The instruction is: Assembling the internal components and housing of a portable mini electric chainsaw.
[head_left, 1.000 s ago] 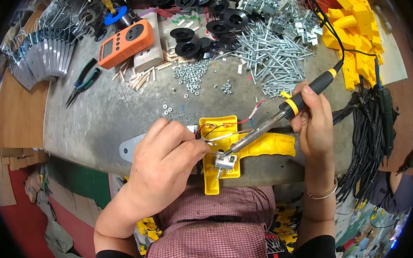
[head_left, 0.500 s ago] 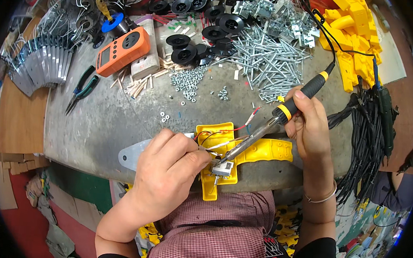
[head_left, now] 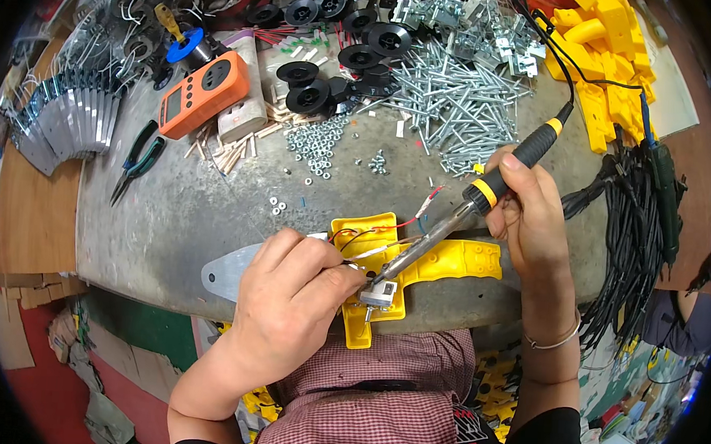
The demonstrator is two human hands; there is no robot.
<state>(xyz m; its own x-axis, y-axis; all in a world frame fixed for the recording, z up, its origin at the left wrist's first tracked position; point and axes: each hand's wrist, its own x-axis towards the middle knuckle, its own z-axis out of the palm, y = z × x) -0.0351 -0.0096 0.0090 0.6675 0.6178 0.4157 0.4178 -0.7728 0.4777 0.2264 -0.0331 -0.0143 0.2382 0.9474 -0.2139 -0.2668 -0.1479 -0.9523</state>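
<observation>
My right hand (head_left: 537, 213) grips the black and yellow handle of a soldering iron (head_left: 434, 241), which slants down to the left. Its tip meets or nearly meets a small silver metal block (head_left: 379, 292) in a yellow plastic housing half (head_left: 455, 261). Beside the tip, the closed fingers of my left hand (head_left: 290, 299) pinch something small, hidden by the fingertips. Red and black wires (head_left: 404, 223) run over the housing's upper part. A flat grey metal plate (head_left: 228, 274) passes beneath my left hand.
Behind the housing lie nuts (head_left: 315, 142), a heap of long screws (head_left: 464, 106) and black spools (head_left: 310, 97). Pliers (head_left: 139, 160) and an orange meter (head_left: 204, 95) sit at left. Yellow housings (head_left: 605, 66) and black cables (head_left: 624, 247) are at right. The iron's cord (head_left: 571, 93) trails backward.
The soldering iron's tip has shifted slightly down and left, onto or right by the silver block. Both hands keep their holds; the whole view has moved a little.
</observation>
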